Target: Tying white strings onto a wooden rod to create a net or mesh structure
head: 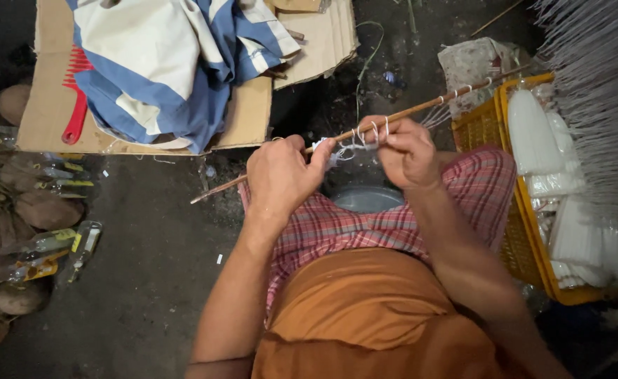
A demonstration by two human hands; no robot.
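Note:
A long thin wooden stick (421,107) runs slantwise from lower left to upper right in front of me, with white string (362,136) looped around it at several spots. My left hand (279,175) is closed around the stick near its middle. My right hand (403,151) pinches the white string loops against the stick just to the right. Loose string ends hang between both hands. My lap, in a red checked cloth, lies below.
A yellow plastic crate (479,126) at right holds bundles of white candles (533,133). White strands hang at top right. Flattened cardboard (49,105) with a blue-and-white cloth and a red comb (76,116) lies at top left. Small bottles and brown coconuts sit at left.

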